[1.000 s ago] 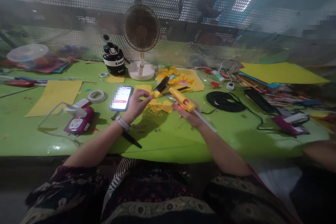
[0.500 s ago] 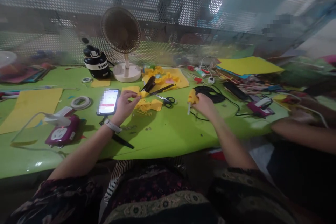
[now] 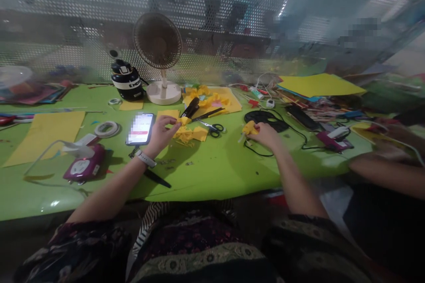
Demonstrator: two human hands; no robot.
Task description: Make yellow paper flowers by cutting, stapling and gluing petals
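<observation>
My left hand pinches a small folded yellow paper piece above a heap of yellow paper scraps on the green table. A white watch sits on that wrist. My right hand is closed round a yellow glue gun, held low over the table beside a coiled black cable. A lit phone lies just left of my left hand. Black-handled scissors lie between my two hands.
A small desk fan and a black-and-white bottle stand at the back. Yellow sheets, tape rolls, a magenta power strip lie left. Another person's arm rests at the right among pens and paper.
My right hand carried the glue gun from the paper pile out to the right, by the black cable. My left hand stayed on the yellow piece. The view swung right.
</observation>
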